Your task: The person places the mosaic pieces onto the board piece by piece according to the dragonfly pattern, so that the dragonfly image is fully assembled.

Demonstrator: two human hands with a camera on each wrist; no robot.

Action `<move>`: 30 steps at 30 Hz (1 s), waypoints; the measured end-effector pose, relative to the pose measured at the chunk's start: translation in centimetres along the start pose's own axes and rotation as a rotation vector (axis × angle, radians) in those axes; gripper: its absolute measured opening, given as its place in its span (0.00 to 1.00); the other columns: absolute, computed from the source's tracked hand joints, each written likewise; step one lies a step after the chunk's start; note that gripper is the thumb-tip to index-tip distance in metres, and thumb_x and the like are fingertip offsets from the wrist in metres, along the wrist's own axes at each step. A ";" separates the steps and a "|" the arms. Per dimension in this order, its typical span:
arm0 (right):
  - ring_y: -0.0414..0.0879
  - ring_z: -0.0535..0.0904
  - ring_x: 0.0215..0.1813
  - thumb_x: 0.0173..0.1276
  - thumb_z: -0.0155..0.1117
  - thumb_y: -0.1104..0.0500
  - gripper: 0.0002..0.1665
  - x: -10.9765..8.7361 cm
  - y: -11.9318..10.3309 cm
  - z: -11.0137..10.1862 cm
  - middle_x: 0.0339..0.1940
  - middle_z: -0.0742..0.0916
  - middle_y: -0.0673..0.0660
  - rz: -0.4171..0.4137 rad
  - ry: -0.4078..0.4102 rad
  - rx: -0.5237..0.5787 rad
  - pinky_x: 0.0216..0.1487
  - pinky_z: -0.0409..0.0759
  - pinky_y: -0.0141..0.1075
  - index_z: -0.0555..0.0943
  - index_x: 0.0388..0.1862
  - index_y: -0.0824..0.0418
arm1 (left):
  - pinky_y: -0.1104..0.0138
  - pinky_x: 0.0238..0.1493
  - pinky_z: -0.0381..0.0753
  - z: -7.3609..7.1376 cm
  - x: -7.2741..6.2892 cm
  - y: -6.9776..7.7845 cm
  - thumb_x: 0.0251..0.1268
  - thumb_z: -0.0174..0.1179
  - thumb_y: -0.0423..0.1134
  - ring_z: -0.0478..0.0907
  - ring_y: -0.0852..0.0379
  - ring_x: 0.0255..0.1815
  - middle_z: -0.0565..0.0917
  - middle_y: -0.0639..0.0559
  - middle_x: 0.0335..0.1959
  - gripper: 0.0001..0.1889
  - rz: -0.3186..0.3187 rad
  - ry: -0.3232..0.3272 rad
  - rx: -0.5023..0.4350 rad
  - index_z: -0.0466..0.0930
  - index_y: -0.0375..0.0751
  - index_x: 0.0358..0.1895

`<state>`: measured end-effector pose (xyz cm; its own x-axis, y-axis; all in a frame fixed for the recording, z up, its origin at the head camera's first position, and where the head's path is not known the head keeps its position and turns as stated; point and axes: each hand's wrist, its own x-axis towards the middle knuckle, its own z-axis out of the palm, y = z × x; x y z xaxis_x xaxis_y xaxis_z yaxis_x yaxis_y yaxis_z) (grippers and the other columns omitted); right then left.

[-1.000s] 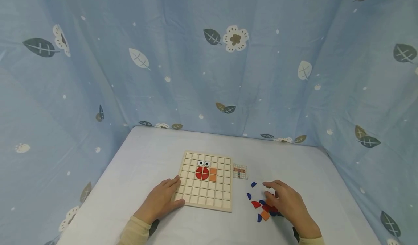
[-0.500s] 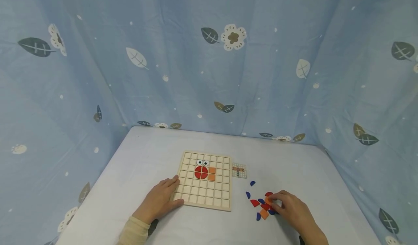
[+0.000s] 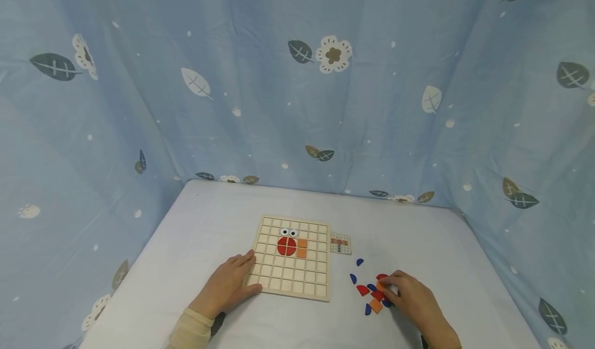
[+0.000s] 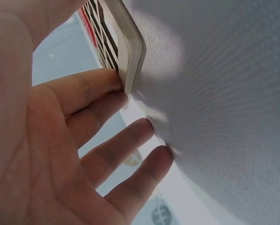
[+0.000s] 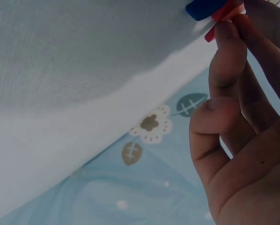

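My left hand [image 3: 228, 282] rests at the near left corner of a wooden grid board [image 3: 290, 289], fingers along its left side and thumb at its front edge. In the left wrist view, extended fingers [image 4: 95, 86] touch the board's edge [image 4: 133, 51]; other fingertips meet the table. The board carries two eye tiles [image 3: 288, 232], a red disc of quarter pieces [image 3: 286, 246] and orange squares [image 3: 302, 248]. My right hand [image 3: 412, 297] pinches an orange square tile [image 3: 379, 286] at the pile. Its fingertips partly hide the tile; a blue piece [image 5: 205, 8] shows beside them.
A small pattern card [image 3: 341, 243] lies against the board's right side. Loose blue half-rounds [image 3: 360, 262], a red quarter piece [image 3: 362, 290] and another orange square [image 3: 375, 305] lie scattered on the white table [image 3: 223, 204]. Patterned blue cloth [image 3: 260, 96] surrounds the table.
My right hand has come down onto the pile from its spread pose a second ago, and thumb and fingertips have closed on the orange square. The left hand and board stay put.
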<state>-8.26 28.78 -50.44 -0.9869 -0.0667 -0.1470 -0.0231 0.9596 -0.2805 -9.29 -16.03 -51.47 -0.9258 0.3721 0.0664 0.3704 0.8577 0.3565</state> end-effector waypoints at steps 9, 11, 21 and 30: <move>0.43 0.75 0.32 0.60 0.79 0.56 0.10 0.6 -0.1 0.4 0.32 0.82 0.48 -0.010 0.029 -0.052 0.42 0.88 0.45 0.91 0.40 0.54 | 0.46 0.69 0.71 0.3 -0.1 -0.2 0.64 0.68 0.57 0.71 0.37 0.68 0.72 0.38 0.72 0.40 -0.011 -0.005 0.023 0.73 0.28 0.68; 0.43 0.75 0.32 0.60 0.79 0.55 0.10 0.7 -0.1 0.4 0.32 0.83 0.48 -0.009 0.030 -0.060 0.42 0.88 0.45 0.91 0.40 0.55 | 0.46 0.69 0.71 0.4 -0.1 -0.2 0.63 0.68 0.57 0.71 0.37 0.68 0.72 0.38 0.72 0.40 -0.016 -0.007 0.019 0.73 0.28 0.68; 0.42 0.75 0.30 0.57 0.81 0.53 0.15 1.0 -0.1 0.6 0.30 0.83 0.49 -0.026 0.066 -0.087 0.37 0.88 0.42 0.89 0.41 0.56 | 0.45 0.67 0.73 0.1 0.0 -0.1 0.63 0.69 0.56 0.71 0.36 0.68 0.73 0.38 0.71 0.39 -0.007 -0.003 0.029 0.73 0.28 0.68; 0.42 0.74 0.30 0.55 0.82 0.54 0.18 1.4 -0.1 0.8 0.32 0.84 0.48 -0.055 0.120 -0.073 0.37 0.88 0.42 0.88 0.43 0.56 | 0.46 0.67 0.73 0.1 0.2 -0.1 0.64 0.68 0.58 0.72 0.37 0.68 0.72 0.39 0.72 0.40 -0.010 -0.007 0.036 0.73 0.29 0.69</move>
<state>-9.47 28.39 -51.33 -0.9957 -0.0906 -0.0176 -0.0848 0.9730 -0.2148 -9.51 -16.00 -51.59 -0.9288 0.3661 0.0567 0.3640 0.8735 0.3233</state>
